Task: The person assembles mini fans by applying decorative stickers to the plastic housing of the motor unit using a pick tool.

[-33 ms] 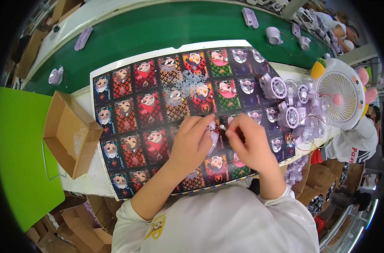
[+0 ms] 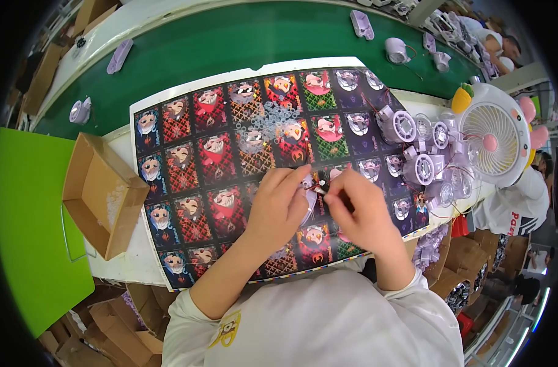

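Note:
My left hand [image 2: 273, 205] is closed around a lilac plastic part [image 2: 310, 208], mostly covered by the fingers. Thin wires with a small white connector [image 2: 318, 189] come off it, between the two hands. My right hand [image 2: 366, 214] pinches at the wire end, thumb and forefinger together; the fingertips hide exactly what is gripped. Under both hands lies a dark printed sheet [image 2: 214, 160] with rows of cartoon pictures. Beyond my left hand, small clear rings [image 2: 269, 125] are heaped on it. To the right stand several lilac round housings [image 2: 423, 169] with red wires and clear cups.
An open cardboard box [image 2: 132, 208] with clear bits inside stands at the left, beside a lime-green panel [image 2: 31, 214]. Behind the sheet runs a green conveyor belt [image 2: 230, 40] carrying scattered lilac parts. A white fan [image 2: 488, 160] stands at the right; people sit farther off.
My right hand has shifted very slightly left and toward me at the wire. My left hand keeps its hold on the lilac part.

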Available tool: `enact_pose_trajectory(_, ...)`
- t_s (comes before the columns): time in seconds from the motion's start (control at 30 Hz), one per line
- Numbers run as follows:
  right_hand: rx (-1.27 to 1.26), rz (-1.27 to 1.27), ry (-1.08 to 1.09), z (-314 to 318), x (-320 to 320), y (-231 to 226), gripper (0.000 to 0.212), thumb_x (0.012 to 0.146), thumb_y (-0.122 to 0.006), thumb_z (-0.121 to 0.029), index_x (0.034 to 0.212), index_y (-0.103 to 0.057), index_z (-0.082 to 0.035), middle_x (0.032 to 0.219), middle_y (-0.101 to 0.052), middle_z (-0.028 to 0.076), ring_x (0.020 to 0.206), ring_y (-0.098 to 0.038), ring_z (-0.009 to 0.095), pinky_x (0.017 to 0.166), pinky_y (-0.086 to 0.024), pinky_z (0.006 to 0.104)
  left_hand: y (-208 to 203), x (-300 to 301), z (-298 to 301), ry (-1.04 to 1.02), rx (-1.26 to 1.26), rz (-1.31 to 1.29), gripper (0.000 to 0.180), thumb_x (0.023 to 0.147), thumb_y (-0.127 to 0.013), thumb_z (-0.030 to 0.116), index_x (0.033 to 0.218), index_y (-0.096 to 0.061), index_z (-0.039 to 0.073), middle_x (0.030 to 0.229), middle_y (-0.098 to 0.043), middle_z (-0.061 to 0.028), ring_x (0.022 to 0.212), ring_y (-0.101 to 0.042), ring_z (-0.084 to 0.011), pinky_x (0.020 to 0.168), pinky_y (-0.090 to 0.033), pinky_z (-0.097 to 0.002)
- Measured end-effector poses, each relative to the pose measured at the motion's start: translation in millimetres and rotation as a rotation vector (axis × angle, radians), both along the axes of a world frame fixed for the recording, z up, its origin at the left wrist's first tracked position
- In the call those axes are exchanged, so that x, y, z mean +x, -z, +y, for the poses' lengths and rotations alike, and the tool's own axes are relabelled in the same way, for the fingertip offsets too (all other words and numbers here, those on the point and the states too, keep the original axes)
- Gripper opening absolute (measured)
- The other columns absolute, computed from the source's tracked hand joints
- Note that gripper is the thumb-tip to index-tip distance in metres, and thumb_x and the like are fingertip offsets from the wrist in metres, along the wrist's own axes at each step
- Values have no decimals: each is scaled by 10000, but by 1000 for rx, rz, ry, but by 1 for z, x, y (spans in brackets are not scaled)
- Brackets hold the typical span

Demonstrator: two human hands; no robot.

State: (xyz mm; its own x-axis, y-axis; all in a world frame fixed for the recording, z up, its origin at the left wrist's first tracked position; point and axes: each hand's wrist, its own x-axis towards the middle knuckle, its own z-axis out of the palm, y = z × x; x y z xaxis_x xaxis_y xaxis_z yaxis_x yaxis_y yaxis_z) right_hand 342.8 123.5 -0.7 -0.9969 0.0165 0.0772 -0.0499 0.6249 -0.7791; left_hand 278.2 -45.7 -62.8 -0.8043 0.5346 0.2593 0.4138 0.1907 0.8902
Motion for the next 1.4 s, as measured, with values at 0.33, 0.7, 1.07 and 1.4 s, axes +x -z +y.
enact_pose_trajectory(0.33, 141, 199, 171, -35, 4, 21, 153, 835, -609, 55, 967, -546, 10, 847, -556, 178, 739, -589, 377, 623, -484, 439, 0, 2, 9, -107, 5, 62, 349, 823, -569, -14, 1163, -645, -6, 968, -633, -159, 832, -619, -301, 707, -499, -372)
enact_pose_trajectory(0.7, 204, 89, -86, -2, -25, -7, 120, 779, -621, 55, 889, -610, 10, 797, -589, 172, 730, -593, 383, 633, -476, 428, -1, 2, 9, -109, 15, 108, 322, 818, -586, 0, 1133, -632, -46, 964, -628, -175, 872, -606, -328, 755, -496, -404)
enact_pose_trajectory(1.07, 684, -273, -788, -9, -102, -67, 48, 620, -641, 6, 663, -646, 26, 703, -637, 200, 729, -647, 381, 636, -520, 442, -2, -3, 8, -26, 49, 85, 181, 822, -566, 11, 992, -613, -32, 967, -608, -187, 880, -571, -379, 776, -467, -453)
enact_pose_trajectory(1.4, 658, -246, -836, 6, -101, -61, 65, 618, -630, -8, 670, -655, 20, 703, -637, 192, 727, -656, 368, 608, -523, 438, -3, 0, 8, 0, 41, 46, 117, 822, -537, 14, 893, -617, -34, 871, -589, -189, 819, -562, -374, 719, -452, -447)
